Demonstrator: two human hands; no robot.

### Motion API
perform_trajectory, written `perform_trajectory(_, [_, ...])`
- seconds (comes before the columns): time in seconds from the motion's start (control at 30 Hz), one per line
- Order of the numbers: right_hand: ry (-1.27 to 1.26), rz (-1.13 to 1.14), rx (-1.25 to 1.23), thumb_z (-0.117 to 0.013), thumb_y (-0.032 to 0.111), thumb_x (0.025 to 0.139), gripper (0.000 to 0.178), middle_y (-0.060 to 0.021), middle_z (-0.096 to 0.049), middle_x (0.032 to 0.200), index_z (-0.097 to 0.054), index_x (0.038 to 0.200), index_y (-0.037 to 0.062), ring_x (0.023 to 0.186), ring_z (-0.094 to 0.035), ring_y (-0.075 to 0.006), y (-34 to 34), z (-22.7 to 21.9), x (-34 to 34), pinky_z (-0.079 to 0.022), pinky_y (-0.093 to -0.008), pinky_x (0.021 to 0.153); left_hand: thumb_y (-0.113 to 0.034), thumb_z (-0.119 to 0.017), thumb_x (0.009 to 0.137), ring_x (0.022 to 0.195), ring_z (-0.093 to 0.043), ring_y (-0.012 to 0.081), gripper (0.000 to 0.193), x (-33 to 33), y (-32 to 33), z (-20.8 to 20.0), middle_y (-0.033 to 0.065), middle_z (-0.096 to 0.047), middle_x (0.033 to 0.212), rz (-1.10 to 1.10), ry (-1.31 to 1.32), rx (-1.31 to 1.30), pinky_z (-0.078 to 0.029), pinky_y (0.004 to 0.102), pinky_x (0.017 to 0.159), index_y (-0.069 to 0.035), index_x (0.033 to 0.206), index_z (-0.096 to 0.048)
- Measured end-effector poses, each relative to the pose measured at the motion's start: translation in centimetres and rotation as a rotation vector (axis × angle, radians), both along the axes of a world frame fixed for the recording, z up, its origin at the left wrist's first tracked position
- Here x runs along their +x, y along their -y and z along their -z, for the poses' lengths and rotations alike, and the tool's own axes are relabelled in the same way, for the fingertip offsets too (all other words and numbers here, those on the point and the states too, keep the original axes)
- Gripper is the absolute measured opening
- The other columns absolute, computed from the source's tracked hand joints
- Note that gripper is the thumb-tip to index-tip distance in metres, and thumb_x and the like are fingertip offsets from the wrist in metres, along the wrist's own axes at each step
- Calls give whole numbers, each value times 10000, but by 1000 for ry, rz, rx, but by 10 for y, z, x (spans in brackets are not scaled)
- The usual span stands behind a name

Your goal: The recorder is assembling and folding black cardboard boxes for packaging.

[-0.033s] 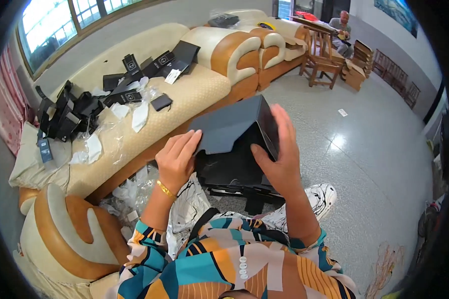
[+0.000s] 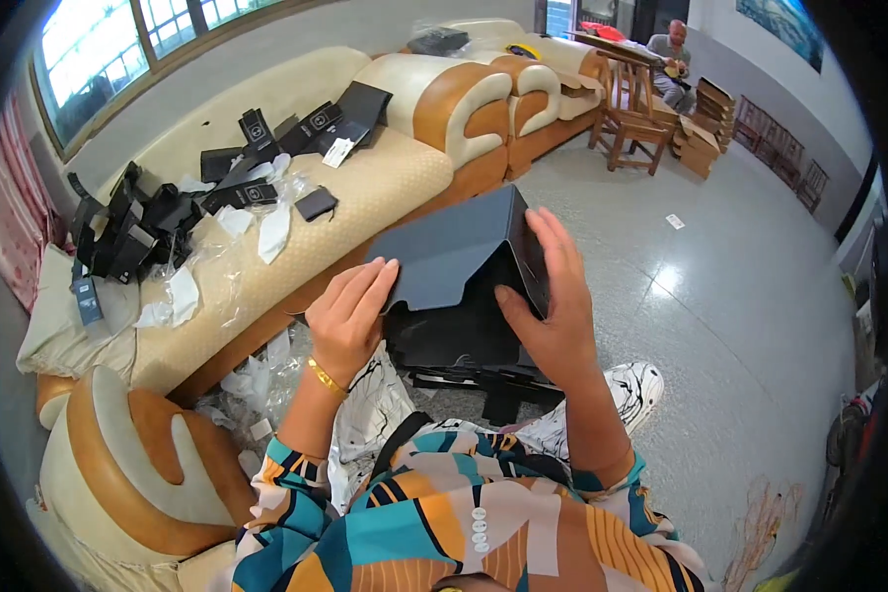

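Observation:
A dark grey-black cardboard box [image 2: 444, 247] with a notched flap is held up in front of me. My left hand [image 2: 343, 316] has its fingers closed over the flap's left edge. The box's right side is in my right hand [image 2: 555, 311], the fingers along the outer face and the thumb at the opening. The inside of the box is too dark to make out. Directly below, between my legs, is a pile of black cardboard [image 2: 454, 353], partly hidden by the box.
The cream sofa [image 2: 365, 187] on the left bears several opened black boxes [image 2: 153, 217], clear plastic and white paper. Plastic wrap [image 2: 257, 385] lies on the floor beside it. Far right, a person [image 2: 673, 64] sits near a wooden chair [image 2: 629, 123] and stacked brown cardboard [image 2: 705, 123].
The whole view has shifted very slightly. Both hands keep the same hold on the box.

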State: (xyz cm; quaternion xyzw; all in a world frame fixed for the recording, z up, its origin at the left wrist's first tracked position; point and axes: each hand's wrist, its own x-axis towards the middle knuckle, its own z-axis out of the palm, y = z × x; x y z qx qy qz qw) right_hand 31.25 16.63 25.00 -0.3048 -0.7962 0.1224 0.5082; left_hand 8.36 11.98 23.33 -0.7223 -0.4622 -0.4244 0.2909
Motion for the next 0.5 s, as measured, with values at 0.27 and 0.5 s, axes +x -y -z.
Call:
perform_trajectory(0.27, [107, -68, -87, -621, 63, 695, 722, -241, -337, 1285, -253, 1314, -1, 1202, -332, -366, 20, -17, 18, -257, -409, 1002, -50, -573, 680, 849, -619, 254, 228, 8, 4, -13, 123, -633, 918, 58, -115, 181, -502, 336, 741, -40, 892, -655])
perform_trajectory(0.5, [14, -73, -224, -514, -40, 643, 787, -278, -342, 1257, -146, 1339, -33, 1178, -341, -404, 5, 7, 11, -254, -390, 1005, -89, -599, 716, 890, -620, 228, 165, 13, 12, -8, 82, -648, 920, 31, -262, 185, -479, 332, 783, -97, 866, -665])
